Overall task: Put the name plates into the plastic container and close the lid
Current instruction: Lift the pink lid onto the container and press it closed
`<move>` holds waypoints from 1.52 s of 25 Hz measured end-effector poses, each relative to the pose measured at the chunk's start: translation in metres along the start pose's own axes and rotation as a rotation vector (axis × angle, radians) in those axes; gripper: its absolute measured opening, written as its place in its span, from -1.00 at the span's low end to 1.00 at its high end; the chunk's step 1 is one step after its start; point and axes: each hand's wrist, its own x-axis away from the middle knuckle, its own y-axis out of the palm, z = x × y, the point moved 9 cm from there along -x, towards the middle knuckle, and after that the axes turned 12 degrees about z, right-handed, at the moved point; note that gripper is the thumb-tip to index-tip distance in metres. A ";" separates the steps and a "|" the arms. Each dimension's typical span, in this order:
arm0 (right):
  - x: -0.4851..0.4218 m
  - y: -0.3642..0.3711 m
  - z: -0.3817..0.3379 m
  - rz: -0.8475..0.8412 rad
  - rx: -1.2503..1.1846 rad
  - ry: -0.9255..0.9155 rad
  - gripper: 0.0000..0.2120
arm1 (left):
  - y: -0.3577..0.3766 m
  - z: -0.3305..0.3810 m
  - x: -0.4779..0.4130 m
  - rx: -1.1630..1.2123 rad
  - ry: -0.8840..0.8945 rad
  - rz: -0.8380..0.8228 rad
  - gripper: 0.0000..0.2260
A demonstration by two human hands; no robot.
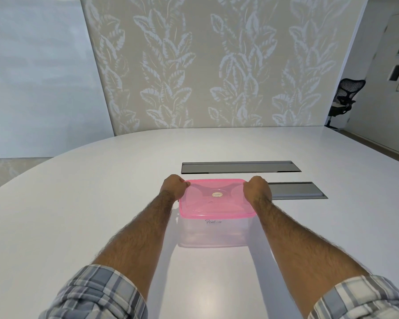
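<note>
A clear plastic container (pixel 213 233) stands on the white table (pixel 78 215) right in front of me, with a translucent pink lid (pixel 217 203) lying on top. My left hand (pixel 173 186) grips the lid's far left corner and my right hand (pixel 258 187) grips its far right corner. Two long grey name plates lie flat on the table beyond it: one (pixel 240 167) farther back, the other (pixel 297 190) just right of my right hand. Through the container's see-through wall I make out nothing inside.
The table is wide and rounded, with its far edge near a leaf-patterned wall (pixel 205 65). A black office chair (pixel 344 97) stands at the far right by a doorway.
</note>
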 end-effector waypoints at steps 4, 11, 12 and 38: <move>-0.001 0.004 0.001 -0.003 0.018 -0.015 -0.70 | 0.003 0.001 0.000 -0.040 0.031 0.035 -0.78; -0.003 0.009 -0.002 0.007 0.079 -0.064 -0.71 | 0.010 0.001 -0.003 -0.077 0.042 0.088 -0.68; -0.004 0.010 -0.002 0.009 0.084 -0.070 -0.70 | 0.012 0.000 -0.004 -0.069 0.036 0.091 -0.68; -0.012 0.018 0.001 -0.026 0.026 -0.042 -0.68 | 0.025 -0.011 -0.031 0.083 -0.122 0.041 -0.58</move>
